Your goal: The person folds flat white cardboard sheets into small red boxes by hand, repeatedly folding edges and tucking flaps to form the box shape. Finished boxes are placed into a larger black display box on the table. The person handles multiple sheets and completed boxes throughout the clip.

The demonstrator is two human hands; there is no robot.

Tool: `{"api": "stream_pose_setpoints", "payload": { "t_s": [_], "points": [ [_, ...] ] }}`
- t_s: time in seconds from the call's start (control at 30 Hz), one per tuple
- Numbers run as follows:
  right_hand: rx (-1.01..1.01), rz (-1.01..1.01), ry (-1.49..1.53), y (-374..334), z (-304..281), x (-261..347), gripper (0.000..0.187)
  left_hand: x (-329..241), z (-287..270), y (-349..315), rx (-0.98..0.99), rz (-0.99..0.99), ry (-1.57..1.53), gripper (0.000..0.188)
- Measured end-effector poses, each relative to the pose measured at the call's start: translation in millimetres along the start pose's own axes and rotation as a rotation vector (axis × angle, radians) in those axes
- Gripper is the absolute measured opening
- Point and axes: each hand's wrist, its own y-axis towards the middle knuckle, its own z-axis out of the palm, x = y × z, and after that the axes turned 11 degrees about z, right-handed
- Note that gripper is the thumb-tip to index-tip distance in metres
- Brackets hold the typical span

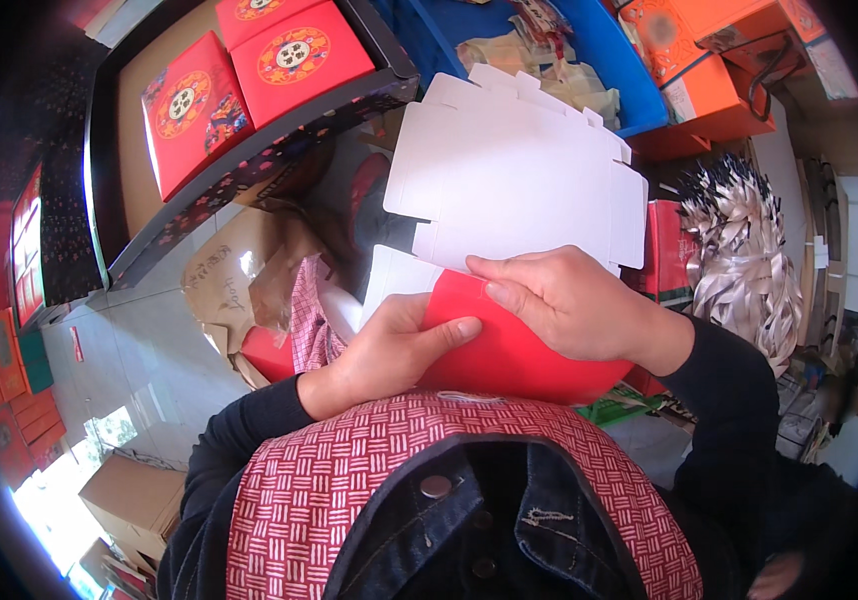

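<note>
A flat die-cut box blank (519,170), white on its inner side with tabs and notches along its edges, spreads out in front of me. Its near part is folded over and shows a red outer face (509,350) close to my checked apron. My left hand (394,345) grips the left end of the red panel, thumb on top and fingers hidden behind the card. At the upper edge of that panel, my right hand (579,305) pinches the card near the fold between thumb and fingers.
Red decorated boxes (294,60) sit in a dark patterned tray (259,150) at the upper left. A blue crate (639,100) stands beyond the blank, beside orange boxes (714,95). A bundle of pale ribbons (744,260) is at the right, a brown paper bag (239,265) at the left.
</note>
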Motion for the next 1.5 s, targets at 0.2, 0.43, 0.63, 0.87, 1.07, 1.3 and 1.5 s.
{"api": "stream_pose_setpoints", "payload": {
  "t_s": [0.2,0.43,0.63,0.87,1.07,1.3,1.5],
  "points": [
    [-0.048,0.092,0.106,-2.5,4.0,-0.5,0.031,0.2,-0.3,2.3,-0.016,-0.021,0.006,0.034],
    [-0.126,0.148,0.196,-5.4,-2.7,3.5,0.022,-3.8,-2.1,5.8,-0.094,0.000,-0.060,0.032],
    [-0.126,0.157,0.134,-2.4,-6.6,9.8,0.023,-9.1,-2.7,5.5,-0.102,0.030,-0.002,0.031],
    [-0.183,0.031,0.060,-3.9,-2.6,11.1,0.021,-8.9,-5.7,3.3,-0.123,0.040,0.031,0.032],
    [-0.037,0.211,0.132,2.2,-10.2,19.3,0.020,-11.2,-6.8,-0.3,-0.137,0.078,0.076,0.031],
    [-0.167,0.040,0.055,-0.9,1.8,18.4,0.021,-8.5,-7.2,-1.1,-0.168,0.096,0.060,0.030],
    [-0.232,-0.014,-0.003,-10.5,2.1,20.6,0.022,-10.3,-7.1,-3.8,-0.215,0.098,0.000,0.027]
  ]
}}
